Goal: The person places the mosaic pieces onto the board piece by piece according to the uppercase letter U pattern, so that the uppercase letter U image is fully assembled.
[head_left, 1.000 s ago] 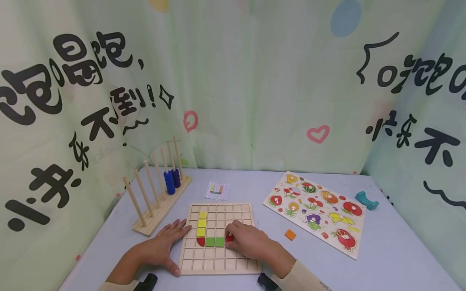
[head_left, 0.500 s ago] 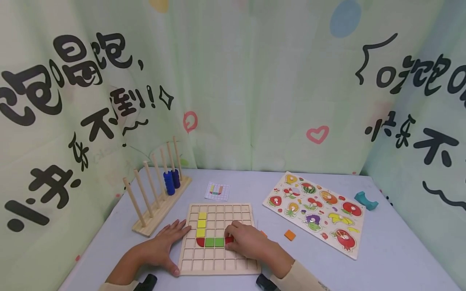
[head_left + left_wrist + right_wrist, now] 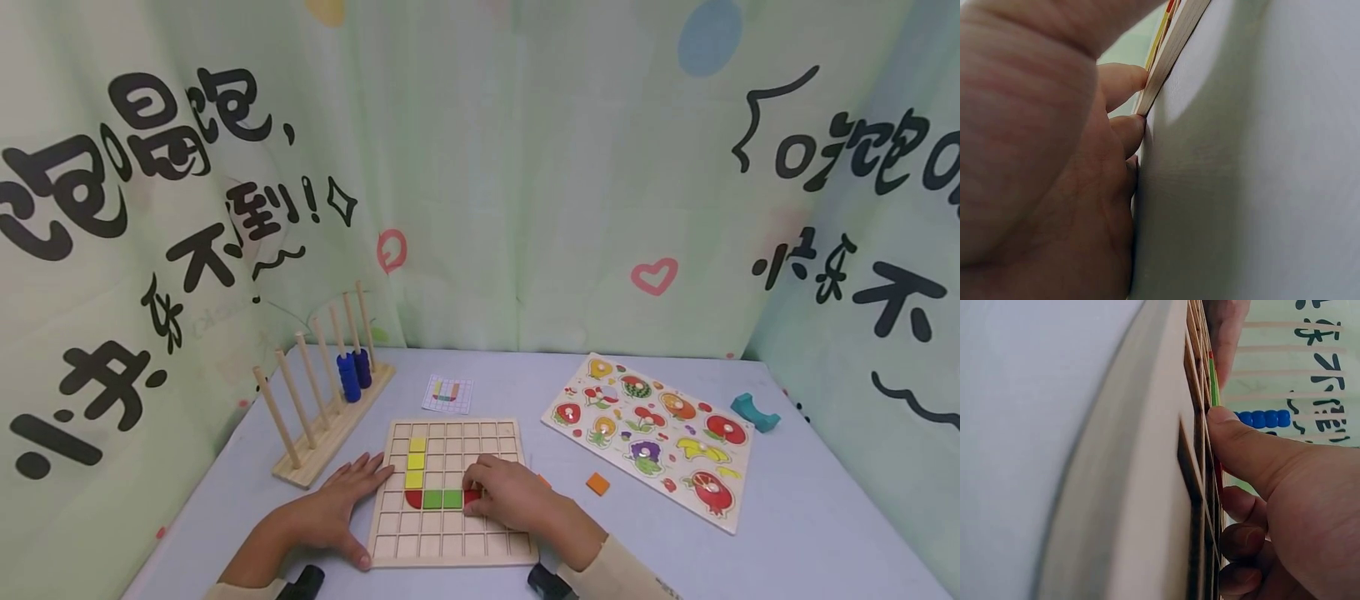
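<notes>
A wooden grid board point(image 3: 420, 546) lies on the table with yellow tiles point(image 3: 416, 462) in a column, a red rounded tile point(image 3: 414, 499) at the corner and green tiles point(image 3: 442, 499) in a row. My right hand point(image 3: 517, 497) pinches another red tile point(image 3: 471, 496) at the row's right end; its fingers partly cover it. In the right wrist view the thumb point(image 3: 1247, 440) touches the board's face, other fingers curled below. My left hand point(image 3: 330, 512) lies with spread fingers along the board's left edge, and the left wrist view shows fingertips point(image 3: 1132, 78) against its side.
Behind the board lies a small pattern card point(image 3: 447, 394). A peg stand point(image 3: 330, 425) with blue beads point(image 3: 348, 377) is at the left. At the right are a fruit puzzle board point(image 3: 652, 442), an orange tile point(image 3: 597, 484) and a teal curved block point(image 3: 755, 413).
</notes>
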Demonstrator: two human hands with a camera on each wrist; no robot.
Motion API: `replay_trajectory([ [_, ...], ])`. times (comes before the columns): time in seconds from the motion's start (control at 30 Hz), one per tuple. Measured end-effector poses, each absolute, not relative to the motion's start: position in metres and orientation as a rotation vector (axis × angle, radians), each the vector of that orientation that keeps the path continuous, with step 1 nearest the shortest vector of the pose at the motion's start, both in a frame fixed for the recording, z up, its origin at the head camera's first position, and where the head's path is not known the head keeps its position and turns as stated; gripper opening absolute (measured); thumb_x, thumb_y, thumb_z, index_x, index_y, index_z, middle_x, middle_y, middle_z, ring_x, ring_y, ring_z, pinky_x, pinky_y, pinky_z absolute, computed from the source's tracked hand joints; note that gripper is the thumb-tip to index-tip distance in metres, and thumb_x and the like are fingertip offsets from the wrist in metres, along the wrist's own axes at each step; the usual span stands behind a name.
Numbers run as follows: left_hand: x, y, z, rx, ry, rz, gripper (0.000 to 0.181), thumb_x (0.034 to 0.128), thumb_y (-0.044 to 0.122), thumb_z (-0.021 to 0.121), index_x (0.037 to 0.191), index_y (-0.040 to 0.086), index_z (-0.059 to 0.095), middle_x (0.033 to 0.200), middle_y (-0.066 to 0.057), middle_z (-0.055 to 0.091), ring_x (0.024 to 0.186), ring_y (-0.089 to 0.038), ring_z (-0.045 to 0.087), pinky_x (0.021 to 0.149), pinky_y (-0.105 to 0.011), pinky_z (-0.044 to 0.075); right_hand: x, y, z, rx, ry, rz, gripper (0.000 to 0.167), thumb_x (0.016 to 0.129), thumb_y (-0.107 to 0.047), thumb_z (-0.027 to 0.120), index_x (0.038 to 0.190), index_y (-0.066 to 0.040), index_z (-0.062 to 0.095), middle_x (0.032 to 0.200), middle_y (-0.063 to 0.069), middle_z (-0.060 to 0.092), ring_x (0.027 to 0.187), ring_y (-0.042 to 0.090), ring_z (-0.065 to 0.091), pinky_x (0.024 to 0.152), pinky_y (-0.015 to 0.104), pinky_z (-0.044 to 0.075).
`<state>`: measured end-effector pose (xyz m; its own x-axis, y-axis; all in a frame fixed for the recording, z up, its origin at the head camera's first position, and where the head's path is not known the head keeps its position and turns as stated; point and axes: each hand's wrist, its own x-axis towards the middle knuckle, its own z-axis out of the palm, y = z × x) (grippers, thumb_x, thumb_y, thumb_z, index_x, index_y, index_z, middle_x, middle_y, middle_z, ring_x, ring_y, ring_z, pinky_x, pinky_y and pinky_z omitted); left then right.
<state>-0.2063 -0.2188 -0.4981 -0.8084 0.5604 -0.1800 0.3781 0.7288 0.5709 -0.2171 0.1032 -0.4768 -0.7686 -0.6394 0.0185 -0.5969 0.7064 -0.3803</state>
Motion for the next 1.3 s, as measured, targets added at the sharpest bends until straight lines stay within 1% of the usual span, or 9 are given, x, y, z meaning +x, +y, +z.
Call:
replay_trajectory([
  [0.2,-0.206,-0.219,-0.498,0.747,2.598,0.746,0.126,0.0533,0.06,0.087,0.155,0.013,0.028,0.161,-0.015,0.012,0.146,-0.038,0.002,0.114,-0.058,0.002,-0.217,0.104,-0.474,-1.011,2.783,-0.549,0.022,0.087,-0.039,0.073,0.102,-0.025,0.065,0.092,-0.017,0.049,0.077,0.003,0.049,0.072,0.023,0.046],
  [0.37,-0.206,-0.219,-0.496,0.741,2.597,0.736,0.127,0.0534,0.06,0.087,0.155,0.013,0.027,0.161,-0.016,0.013,0.146,-0.038,0.002,0.114,-0.058,0.002,-0.215,0.111,-0.468,-1.016,2.741,-0.569,0.024,0.088,-0.035,0.072,0.108,-0.023,0.066,0.098,-0.016,0.051,0.081,0.003,0.05,0.078,0.025,0.048],
  [0.6,-0.204,-0.217,-0.493,0.716,2.594,0.744,0.126,0.0535,0.06,0.087,0.154,0.014,0.028,0.161,-0.014,0.013,0.146,-0.038,0.0,0.113,-0.059,0.001,-0.214,0.133,-0.464,-0.971,2.74,-0.551,0.027,0.088,-0.032,0.073,0.112,-0.022,0.067,0.105,-0.014,0.054,0.089,0.004,0.053,0.085,0.029,0.049],
  [0.7,-0.204,-0.217,-0.492,0.715,2.59,0.75,0.125,0.0537,0.059,0.087,0.154,0.014,0.028,0.161,-0.014,0.013,0.146,-0.038,0.0,0.113,-0.059,0.001,-0.214,0.146,-0.463,-0.95,2.732,-0.568,0.029,0.087,-0.032,0.073,0.113,-0.021,0.066,0.106,-0.014,0.054,0.09,0.003,0.053,0.084,0.03,0.049],
  [0.77,-0.204,-0.217,-0.492,0.726,2.589,0.747,0.125,0.054,0.059,0.087,0.154,0.013,0.028,0.161,-0.015,0.013,0.146,-0.038,0.0,0.113,-0.059,0.001,-0.213,0.155,-0.462,-0.936,2.732,-0.586,0.031,0.087,-0.033,0.073,0.114,-0.02,0.066,0.104,-0.013,0.053,0.087,0.004,0.052,0.081,0.029,0.049],
  [0.93,-0.204,-0.217,-0.492,0.753,2.59,0.74,0.125,0.0545,0.06,0.087,0.154,0.012,0.028,0.161,-0.016,0.013,0.146,-0.039,0.001,0.113,-0.06,0.002,-0.213,0.178,-0.462,-0.89,2.763,-0.565,0.037,0.085,-0.037,0.075,0.118,-0.021,0.066,0.102,-0.014,0.052,0.085,0.006,0.05,0.077,0.027,0.047],
  [1.07,-0.204,-0.216,-0.491,0.734,2.583,0.747,0.125,0.0546,0.06,0.087,0.154,0.012,0.029,0.161,-0.016,0.012,0.146,-0.039,0.0,0.113,-0.06,0.002,-0.213,0.191,-0.461,-0.842,2.763,-0.555,0.041,0.082,-0.035,0.078,0.119,-0.021,0.067,0.103,-0.015,0.052,0.088,0.007,0.05,0.079,0.027,0.049],
  [1.2,-0.203,-0.215,-0.49,0.708,2.581,0.748,0.125,0.0542,0.059,0.087,0.154,0.013,0.029,0.161,-0.015,0.012,0.146,-0.039,0.0,0.113,-0.06,0.002,-0.212,0.2,-0.46,-0.832,2.771,-0.574,0.04,0.082,-0.031,0.078,0.119,-0.021,0.067,0.105,-0.015,0.054,0.09,0.008,0.051,0.079,0.029,0.049],
  [1.3,-0.203,-0.214,-0.489,0.707,2.576,0.752,0.124,0.0546,0.059,0.087,0.154,0.013,0.029,0.161,-0.015,0.012,0.146,-0.039,0.0,0.113,-0.06,0.002,-0.213,0.202,-0.46,-0.838,2.777,-0.571,0.038,0.083,-0.031,0.077,0.119,-0.022,0.067,0.108,-0.016,0.054,0.092,0.008,0.051,0.083,0.029,0.05],
])
